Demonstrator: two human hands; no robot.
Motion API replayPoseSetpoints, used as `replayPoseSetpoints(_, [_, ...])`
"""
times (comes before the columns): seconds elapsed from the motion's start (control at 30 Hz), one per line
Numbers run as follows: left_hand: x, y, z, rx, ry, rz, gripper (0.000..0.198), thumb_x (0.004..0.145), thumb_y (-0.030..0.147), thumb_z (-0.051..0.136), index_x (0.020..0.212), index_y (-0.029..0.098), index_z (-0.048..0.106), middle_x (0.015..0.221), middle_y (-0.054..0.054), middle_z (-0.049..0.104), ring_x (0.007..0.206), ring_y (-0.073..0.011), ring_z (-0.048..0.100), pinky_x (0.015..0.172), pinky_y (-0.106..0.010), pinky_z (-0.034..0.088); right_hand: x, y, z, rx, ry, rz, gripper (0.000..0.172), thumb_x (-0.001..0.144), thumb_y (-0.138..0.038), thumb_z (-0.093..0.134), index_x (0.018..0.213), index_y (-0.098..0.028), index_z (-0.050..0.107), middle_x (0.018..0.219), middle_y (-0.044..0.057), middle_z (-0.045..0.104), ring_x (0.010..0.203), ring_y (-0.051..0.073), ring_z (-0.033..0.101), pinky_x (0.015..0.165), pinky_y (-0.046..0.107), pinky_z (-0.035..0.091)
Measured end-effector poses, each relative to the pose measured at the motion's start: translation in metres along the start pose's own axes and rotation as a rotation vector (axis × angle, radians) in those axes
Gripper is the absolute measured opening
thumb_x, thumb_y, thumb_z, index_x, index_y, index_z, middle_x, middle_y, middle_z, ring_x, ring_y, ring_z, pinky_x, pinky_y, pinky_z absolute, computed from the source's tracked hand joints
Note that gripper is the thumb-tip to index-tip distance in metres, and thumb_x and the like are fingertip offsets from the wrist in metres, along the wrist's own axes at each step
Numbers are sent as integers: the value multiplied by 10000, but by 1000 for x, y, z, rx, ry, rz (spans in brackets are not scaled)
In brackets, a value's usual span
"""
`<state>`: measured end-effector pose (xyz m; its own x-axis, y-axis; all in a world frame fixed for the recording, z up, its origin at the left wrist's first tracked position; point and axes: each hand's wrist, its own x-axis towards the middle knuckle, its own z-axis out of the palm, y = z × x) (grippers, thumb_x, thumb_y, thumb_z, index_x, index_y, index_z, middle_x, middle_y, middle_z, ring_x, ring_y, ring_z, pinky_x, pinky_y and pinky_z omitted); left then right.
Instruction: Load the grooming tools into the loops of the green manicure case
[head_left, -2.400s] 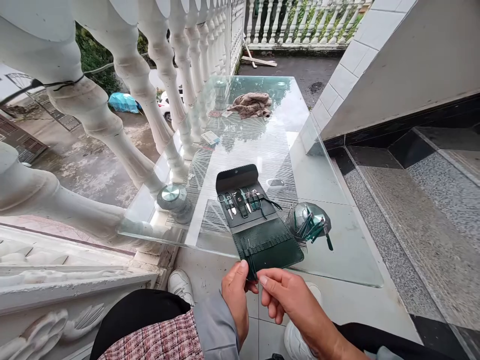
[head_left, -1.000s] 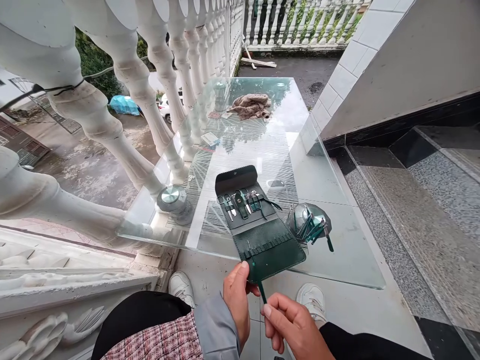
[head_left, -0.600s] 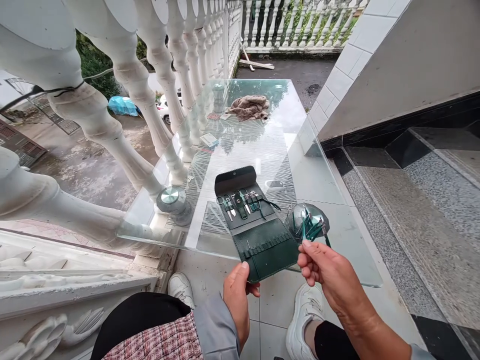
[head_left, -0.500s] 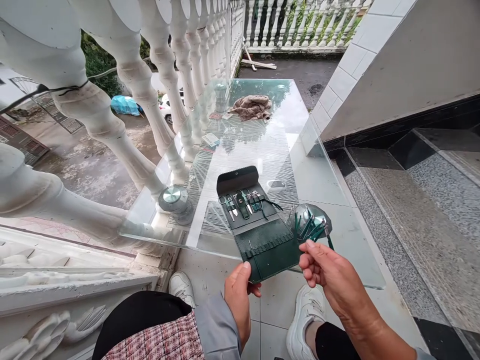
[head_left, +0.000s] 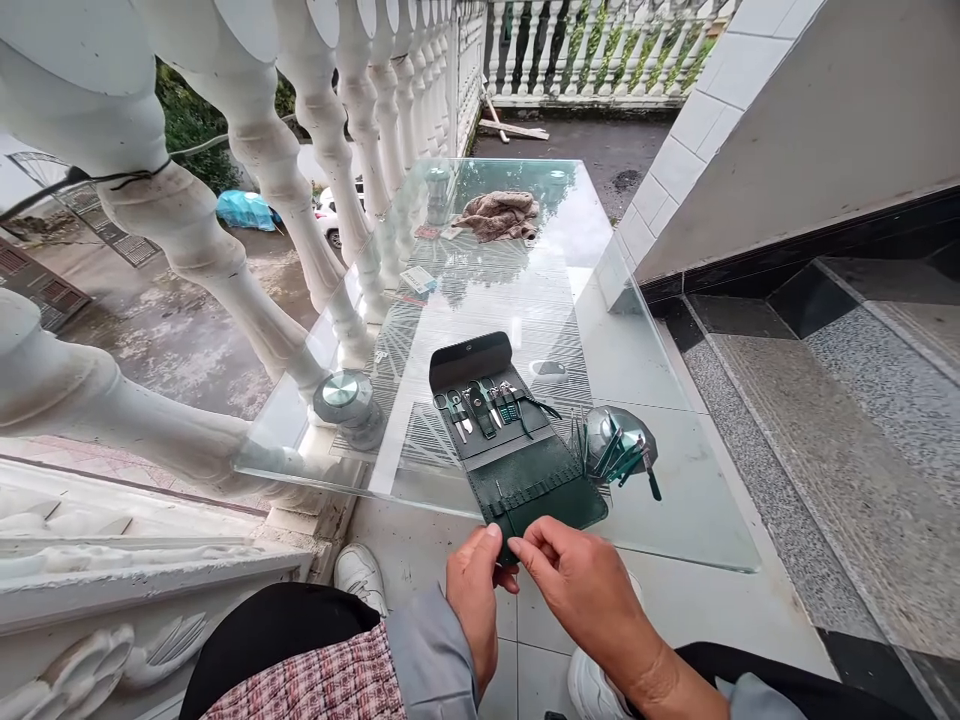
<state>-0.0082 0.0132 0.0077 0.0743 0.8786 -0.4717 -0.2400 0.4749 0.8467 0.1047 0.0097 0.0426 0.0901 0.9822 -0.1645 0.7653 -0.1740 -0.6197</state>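
A dark green manicure case (head_left: 540, 465) lies unfolded at the near edge of the glass table. My left hand (head_left: 474, 590) is closed on its near left corner, thumb on top. My right hand (head_left: 581, 585) is closed in a pinch at the near edge, on the handle end of a slim green manicure tool (head_left: 504, 505) that sits in the row of elastic loops. Its fingertips are partly hidden. In the upper panel, scissors (head_left: 442, 402), nail clippers (head_left: 506, 390) and other small tools are strapped in. Several loose green-handled tools (head_left: 621, 455) lie right of the case.
The glass table (head_left: 420, 440) stands on round supports, one with a metal cap (head_left: 341, 390). A crumpled brown cloth (head_left: 496, 215) and a small card (head_left: 418, 280) lie farther back. White balusters (head_left: 202, 230) line the left; stone steps (head_left: 810, 400) rise on the right.
My right hand has moved left and down from beside the loose tools to the near edge of the case, close to my left hand. The left hand keeps its grip.
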Motion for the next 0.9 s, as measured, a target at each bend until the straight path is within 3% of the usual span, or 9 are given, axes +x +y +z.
replayPoseSetpoints(0.27, [-1,2,1,-43,-24,-5,395,783,518,543,612,177,441,599,25,409,582,-119,385,572,-247,359,-2,0,2,-93,-65,-25,288,827,-332,441,564,-218,413,526,-10,549,497,120,436,509,254,239])
replayPoseSetpoints(0.63, [0,1,0,4,-16,25,410,812,532,501,628,166,481,596,19,439,566,-125,415,569,-253,358,-21,15,2,-183,-141,-160,245,816,-238,415,572,-216,423,529,-6,534,474,114,395,494,281,192])
replayPoseSetpoints(0.8, [1,-1,1,-18,6,22,422,798,546,527,613,172,465,586,27,415,563,-121,400,561,-246,348,-25,13,-6,-36,-209,-267,219,807,-208,414,590,-215,437,550,-11,510,507,110,408,509,262,248])
replayPoseSetpoints(0.9, [2,-2,0,-29,-5,21,430,791,559,538,624,166,490,589,22,439,569,-124,417,577,-248,362,-21,14,-12,128,-139,-225,228,813,-248,439,588,-214,448,534,-21,471,502,105,392,504,244,287])
